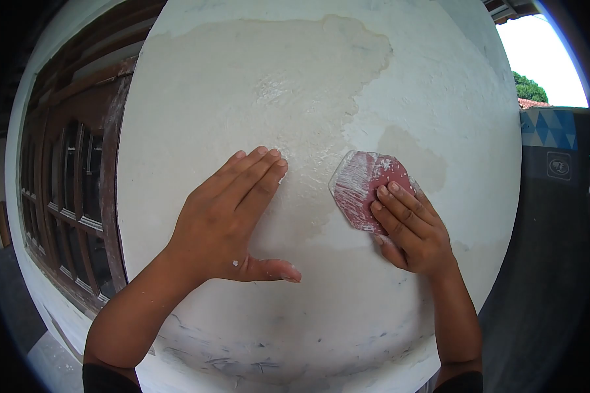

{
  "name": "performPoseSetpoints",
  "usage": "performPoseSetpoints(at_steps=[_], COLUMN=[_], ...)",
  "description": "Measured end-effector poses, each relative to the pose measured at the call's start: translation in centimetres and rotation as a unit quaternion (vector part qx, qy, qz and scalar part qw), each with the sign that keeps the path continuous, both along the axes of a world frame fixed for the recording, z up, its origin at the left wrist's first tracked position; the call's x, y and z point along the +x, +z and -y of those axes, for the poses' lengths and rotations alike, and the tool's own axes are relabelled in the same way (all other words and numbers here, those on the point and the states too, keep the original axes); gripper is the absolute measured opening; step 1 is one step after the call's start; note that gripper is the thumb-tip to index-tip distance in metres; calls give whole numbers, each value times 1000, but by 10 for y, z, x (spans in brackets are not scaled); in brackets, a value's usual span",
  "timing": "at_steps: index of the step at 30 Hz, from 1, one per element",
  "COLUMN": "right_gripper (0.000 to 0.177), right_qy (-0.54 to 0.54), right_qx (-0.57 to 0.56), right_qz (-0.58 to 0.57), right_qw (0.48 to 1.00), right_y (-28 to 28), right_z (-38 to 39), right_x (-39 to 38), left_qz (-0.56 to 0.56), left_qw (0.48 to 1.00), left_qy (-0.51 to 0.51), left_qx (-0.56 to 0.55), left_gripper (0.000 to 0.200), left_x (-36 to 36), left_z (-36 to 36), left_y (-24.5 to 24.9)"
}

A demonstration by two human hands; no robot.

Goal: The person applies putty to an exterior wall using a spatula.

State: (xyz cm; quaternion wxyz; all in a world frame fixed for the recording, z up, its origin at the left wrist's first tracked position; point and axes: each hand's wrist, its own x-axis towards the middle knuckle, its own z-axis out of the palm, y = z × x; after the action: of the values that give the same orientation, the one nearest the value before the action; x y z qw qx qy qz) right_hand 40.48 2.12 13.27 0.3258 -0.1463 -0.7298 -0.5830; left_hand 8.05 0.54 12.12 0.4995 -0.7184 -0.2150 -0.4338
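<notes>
Before me is a pale wall (288, 111) with damp beige patches and whitish smears. My left hand (226, 216) lies against it at the centre left, fingers together and stretched out, thumb spread to the side, with white specks on the skin. To its right, my right hand (410, 226) grips a reddish flat scraper (367, 187) by its right part, fingers on top and the thumb at its lower edge. White paste streaks the scraper's left part, which rests on or very near the wall.
A brown wooden window frame (121, 183) with dark glass panes stands at the left. At the right are a dark panel (544, 229) with a blue patterned band (549, 129), a green tree (530, 88) and bright sky. Dark marks streak the lower wall.
</notes>
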Motion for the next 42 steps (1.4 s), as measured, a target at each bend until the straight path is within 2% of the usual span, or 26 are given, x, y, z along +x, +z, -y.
performPoseSetpoints(at_steps=[9, 14, 18, 24, 27, 33, 40, 42], right_gripper=[45, 45, 43, 44, 44, 42, 44, 44], right_qy=[3, 54, 6, 43, 12, 43, 6, 48], right_qx=[-11, -12, -6, -13, -5, -13, -17, -30], right_qz=[7, -33, 6, -12, 19, -4, 10, -18], right_qw=[1000, 998, 1000, 999, 1000, 999, 1000, 998], right_y=[-9, -8, -8, -7, -8, -18, -22, -23], right_z=[-1, 3, 0, 4, 0, 2, -1, -2], right_x=[-1, -3, -5, -11, -14, -4, -2, -1], left_qz=[-10, -9, -7, -7, -5, 0, 9, 9], left_qw=[1000, 1000, 1000, 1000, 1000, 1000, 1000, 1000], left_qy=[-1, -1, -4, 4, 10, 11, 5, 7], left_qx=[-11, -10, -8, -7, -8, -6, -7, -6], left_gripper=[116, 116, 116, 115, 115, 115, 115, 115], left_x=[2, 2, 4, 1, 0, -4, -6, -7], left_z=[3, 3, 3, 4, 3, 2, 2, 2], left_y=[0, 0, 0, 0, 1, -2, -3, -5])
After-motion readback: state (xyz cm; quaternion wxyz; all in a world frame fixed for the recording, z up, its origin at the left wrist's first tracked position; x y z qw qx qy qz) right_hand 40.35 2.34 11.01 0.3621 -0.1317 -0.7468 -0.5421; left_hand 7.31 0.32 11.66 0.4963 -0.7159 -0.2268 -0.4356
